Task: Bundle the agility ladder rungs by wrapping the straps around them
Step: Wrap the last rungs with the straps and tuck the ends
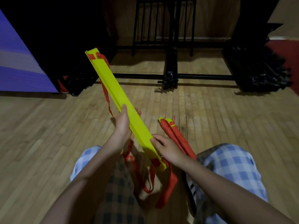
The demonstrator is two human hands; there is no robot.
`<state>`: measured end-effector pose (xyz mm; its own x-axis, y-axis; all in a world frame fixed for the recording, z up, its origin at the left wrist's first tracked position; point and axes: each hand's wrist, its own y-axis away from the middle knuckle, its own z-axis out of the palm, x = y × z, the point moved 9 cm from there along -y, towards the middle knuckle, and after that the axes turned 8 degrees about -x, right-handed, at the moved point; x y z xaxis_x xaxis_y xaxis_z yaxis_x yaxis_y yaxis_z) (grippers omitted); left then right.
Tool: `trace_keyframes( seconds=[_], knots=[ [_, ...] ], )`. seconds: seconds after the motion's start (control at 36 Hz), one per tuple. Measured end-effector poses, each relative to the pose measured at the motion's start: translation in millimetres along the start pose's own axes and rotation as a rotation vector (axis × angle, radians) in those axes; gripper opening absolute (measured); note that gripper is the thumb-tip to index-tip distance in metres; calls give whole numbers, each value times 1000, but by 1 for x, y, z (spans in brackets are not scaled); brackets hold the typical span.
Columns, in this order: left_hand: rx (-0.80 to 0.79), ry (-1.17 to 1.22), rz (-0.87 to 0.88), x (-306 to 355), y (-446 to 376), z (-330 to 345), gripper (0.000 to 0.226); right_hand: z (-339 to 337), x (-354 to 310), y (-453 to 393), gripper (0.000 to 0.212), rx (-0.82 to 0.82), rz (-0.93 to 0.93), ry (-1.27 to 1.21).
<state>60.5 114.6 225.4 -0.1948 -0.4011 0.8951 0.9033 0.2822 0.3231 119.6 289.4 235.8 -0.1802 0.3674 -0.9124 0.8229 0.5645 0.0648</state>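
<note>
A stack of flat yellow ladder rungs (116, 92) slants from upper left down toward my lap. My left hand (123, 123) grips the stack at its middle, thumb on top and fingers underneath. My right hand (165, 148) holds the near part of the stack, thumb pressed on the yellow face. Red straps (168, 186) hang loose in loops from the near end between my knees. Another red strap (106, 92) dangles from the far end along the stack's left side.
A second rung bundle (176, 138), wrapped in red strap, lies on the wooden floor (226, 120) by my right knee. Black metal frames (171, 75) and stacked dark gear (258, 70) stand ahead. A blue mat (19, 65) leans at the left.
</note>
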Motion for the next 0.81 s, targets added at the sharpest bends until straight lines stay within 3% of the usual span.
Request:
trace_keyframes(
  seconds=[0.08, 0.17, 0.25, 0.36, 0.47, 0.58, 0.69, 0.81],
  knots=[
    [4, -17, 22, -1, -1, 7, 49, -5, 1, 2, 12, -12, 0, 5],
    [38, -13, 34, -2, 0, 10, 48, -15, 1, 5, 17, 76, -17, 101],
    [40, 61, 32, -3, 5, 17, 46, -27, -1, 10, 31, 196, -33, 249],
    [16, 204, -22, -6, 14, 26, 56, -38, -5, 16, 31, 251, -28, 366],
    [2, 257, -18, -5, 18, 24, 67, -29, -4, 13, 21, 130, -24, 240],
    [-64, 292, -32, -4, 18, 27, 59, -22, 12, 6, 42, 102, 70, 121],
    [-141, 300, -9, 3, 23, 33, 51, -12, 20, 6, 46, 9, 158, -84],
    [-187, 386, -26, 5, 30, 36, 50, -9, 25, 3, 15, -29, 182, -110]
  ],
)
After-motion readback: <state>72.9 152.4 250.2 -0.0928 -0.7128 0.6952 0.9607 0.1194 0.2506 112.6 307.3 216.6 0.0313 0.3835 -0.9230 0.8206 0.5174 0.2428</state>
